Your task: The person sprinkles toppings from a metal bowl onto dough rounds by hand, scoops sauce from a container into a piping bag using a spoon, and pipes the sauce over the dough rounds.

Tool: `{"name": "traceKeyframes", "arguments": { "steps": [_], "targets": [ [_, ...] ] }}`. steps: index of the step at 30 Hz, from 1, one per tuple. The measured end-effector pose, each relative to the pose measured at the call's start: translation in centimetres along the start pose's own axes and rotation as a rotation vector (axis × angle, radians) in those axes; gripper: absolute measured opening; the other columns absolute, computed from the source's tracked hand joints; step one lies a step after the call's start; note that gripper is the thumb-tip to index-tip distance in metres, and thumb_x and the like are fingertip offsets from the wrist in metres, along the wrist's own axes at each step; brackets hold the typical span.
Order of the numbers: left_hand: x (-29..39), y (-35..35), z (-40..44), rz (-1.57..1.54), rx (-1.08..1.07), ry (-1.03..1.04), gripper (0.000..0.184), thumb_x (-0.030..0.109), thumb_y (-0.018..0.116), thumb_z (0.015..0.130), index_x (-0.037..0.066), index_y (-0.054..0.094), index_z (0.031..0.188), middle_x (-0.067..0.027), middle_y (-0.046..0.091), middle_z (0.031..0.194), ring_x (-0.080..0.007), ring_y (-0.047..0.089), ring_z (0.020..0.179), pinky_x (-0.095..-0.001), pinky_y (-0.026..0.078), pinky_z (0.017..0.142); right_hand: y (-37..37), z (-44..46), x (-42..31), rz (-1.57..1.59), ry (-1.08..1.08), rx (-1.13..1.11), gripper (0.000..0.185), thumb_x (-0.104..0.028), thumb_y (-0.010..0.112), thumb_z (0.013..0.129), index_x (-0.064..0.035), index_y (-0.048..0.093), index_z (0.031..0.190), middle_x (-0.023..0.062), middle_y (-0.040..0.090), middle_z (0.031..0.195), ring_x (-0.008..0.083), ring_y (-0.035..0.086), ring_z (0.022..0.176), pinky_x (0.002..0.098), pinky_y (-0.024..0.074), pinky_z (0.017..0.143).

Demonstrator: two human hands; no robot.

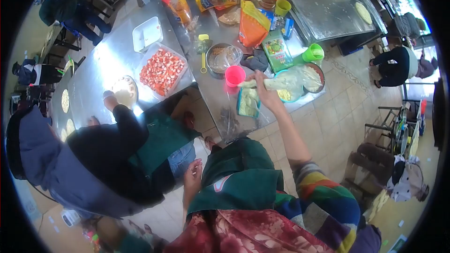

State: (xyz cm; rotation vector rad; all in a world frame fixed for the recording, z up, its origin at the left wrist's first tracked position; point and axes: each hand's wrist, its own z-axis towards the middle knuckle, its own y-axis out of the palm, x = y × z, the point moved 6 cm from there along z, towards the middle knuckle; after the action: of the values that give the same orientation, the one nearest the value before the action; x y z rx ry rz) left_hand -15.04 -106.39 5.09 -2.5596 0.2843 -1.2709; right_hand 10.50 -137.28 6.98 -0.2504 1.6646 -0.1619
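My right hand (266, 94) is closed round the narrow end of a clear bag of pale, creamy filling (288, 84), held over the table's front part. Below the hand is a teal-edged container (248, 102) of pale cream; a pink cup (235, 76) stands just left of it. Under the bag's wide part lies a container of yellowish food (285, 94), beside a round bowl (314, 78). My left hand (192, 173) hangs low by the green apron, its fingers curled; whether it holds anything is too small to tell.
A co-worker's hand (110, 99) is at a round base (125, 91) on the left table. Near it are a tub of chopped red-and-white pieces (161, 71) and a white tray (147, 34). An orange bag (253, 24), metal bowl (220, 59) and green cup (313, 53) stand further back.
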Motion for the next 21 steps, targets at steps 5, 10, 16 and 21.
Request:
{"name": "traceKeyframes", "arguments": {
  "steps": [5,10,16,21],
  "targets": [
    [0.6,0.7,0.2,0.058,0.067,-0.033,0.029,0.021,0.051,0.097,0.004,0.059,0.119,-0.012,0.063,0.109,-0.0189,0.06,0.094,-0.0307,0.049,0.08,3.8,4.6,0.6,-0.214,-0.16,-0.059,0.036,-0.034,0.05,0.097,0.0001,0.062,0.101,0.0166,0.062,0.097,0.0266,0.061,0.087,0.0364,0.048,0.08],
    [1.6,1.1,-0.3,0.231,0.079,-0.073,0.034,0.028,0.05,0.098,0.006,0.057,0.123,-0.0129,0.063,0.107,-0.0206,0.058,0.096,-0.0317,0.047,0.08,4.2,4.2,3.0,-0.215,-0.168,-0.133,0.036,-0.02,0.065,0.085,-0.0041,0.057,0.116,0.0197,0.058,0.113,0.0358,0.06,0.103,0.0415,0.0481,0.087],
    [0.7,1.9,0.6,0.28,0.078,-0.02,0.028,0.02,0.052,0.095,0.003,0.059,0.117,-0.0152,0.062,0.105,-0.0237,0.062,0.09,-0.0333,0.052,0.075,1.4,1.4,2.4,-0.081,-0.054,-0.157,0.032,-0.016,0.058,0.091,-0.0027,0.056,0.121,0.0119,0.062,0.111,0.0206,0.06,0.101,0.0343,0.053,0.079],
    [1.2,1.6,1.3,0.335,0.066,0.011,0.03,0.02,0.051,0.095,0.003,0.059,0.117,-0.0166,0.062,0.105,-0.0253,0.063,0.09,-0.0343,0.052,0.076,-4.0,5.3,1.6,0.031,0.055,-0.11,0.034,-0.022,0.055,0.094,-0.0027,0.056,0.122,0.0057,0.064,0.108,0.0153,0.059,0.087,0.0282,0.0502,0.074]
  ]
}}
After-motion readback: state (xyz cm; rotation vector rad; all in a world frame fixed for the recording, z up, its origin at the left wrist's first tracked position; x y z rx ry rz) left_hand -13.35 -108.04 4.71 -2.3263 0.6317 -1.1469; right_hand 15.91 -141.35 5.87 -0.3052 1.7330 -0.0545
